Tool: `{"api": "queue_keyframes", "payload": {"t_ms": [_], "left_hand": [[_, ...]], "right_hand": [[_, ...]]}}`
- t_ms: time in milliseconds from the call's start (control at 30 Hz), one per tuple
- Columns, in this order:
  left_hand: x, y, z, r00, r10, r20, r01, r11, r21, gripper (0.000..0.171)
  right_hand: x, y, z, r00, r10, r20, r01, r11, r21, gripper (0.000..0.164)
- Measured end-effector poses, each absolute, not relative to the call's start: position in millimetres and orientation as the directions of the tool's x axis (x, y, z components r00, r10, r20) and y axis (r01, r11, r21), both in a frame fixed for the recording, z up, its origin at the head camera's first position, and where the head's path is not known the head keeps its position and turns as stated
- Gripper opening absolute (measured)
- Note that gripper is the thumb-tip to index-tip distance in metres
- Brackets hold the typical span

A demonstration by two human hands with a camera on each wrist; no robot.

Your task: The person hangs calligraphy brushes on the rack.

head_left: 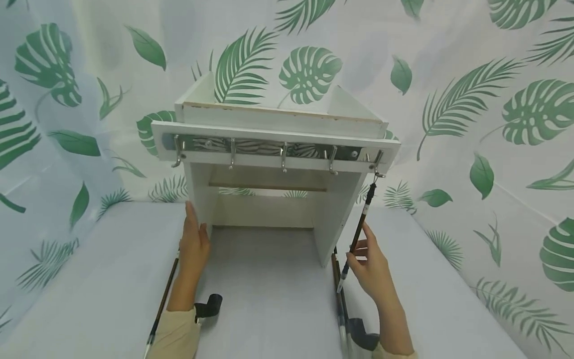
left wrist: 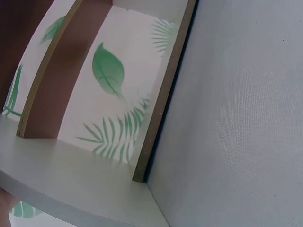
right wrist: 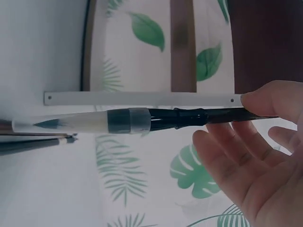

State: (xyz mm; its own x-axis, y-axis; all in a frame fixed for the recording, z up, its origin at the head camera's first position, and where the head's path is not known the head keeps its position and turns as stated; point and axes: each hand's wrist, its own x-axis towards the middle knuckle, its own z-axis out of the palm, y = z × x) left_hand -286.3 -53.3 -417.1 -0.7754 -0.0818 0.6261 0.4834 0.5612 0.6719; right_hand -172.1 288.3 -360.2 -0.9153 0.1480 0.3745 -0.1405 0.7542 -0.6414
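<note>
A white wooden shelf rack (head_left: 282,130) stands on the table, with a row of metal hooks along its front rail. From the rightmost hook (head_left: 377,162) a calligraphy brush (head_left: 360,227) hangs by its loop, tip down. A clear cap (right wrist: 61,122) covers the dark-tipped bristles. My right hand (head_left: 372,267) pinches the brush's dark handle between thumb and fingers. Beside the rack's left side panel (head_left: 197,194) is my left hand (head_left: 194,247), fingers extended upward along its outer face. Only a sliver of that hand (left wrist: 4,205) shows in the left wrist view.
More brushes (head_left: 340,299) lie on the table to the right of the rack, partly behind the right hand's brush. Another brush (head_left: 163,299) lies at the left, beside the left forearm. Leaf-patterned cloth (head_left: 448,99) hangs behind the white tabletop (head_left: 269,289).
</note>
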Motion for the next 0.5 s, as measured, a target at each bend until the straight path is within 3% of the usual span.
{"api": "queue_keyframes", "payload": {"t_ms": [300,500], "left_hand": [[-288,-49,-414,-0.746,-0.090,0.660,0.509,0.562,0.652,0.060],[-289,-50,-413,-0.744,-0.093,0.662,0.504,0.573,0.647,0.059]], "right_hand": [[-173,301,-360,-0.945,0.143,0.294,-0.072,0.785,-0.615,0.074],[-175,307,-365,-0.978,0.158,0.133,0.054,0.816,-0.575,0.071]]}}
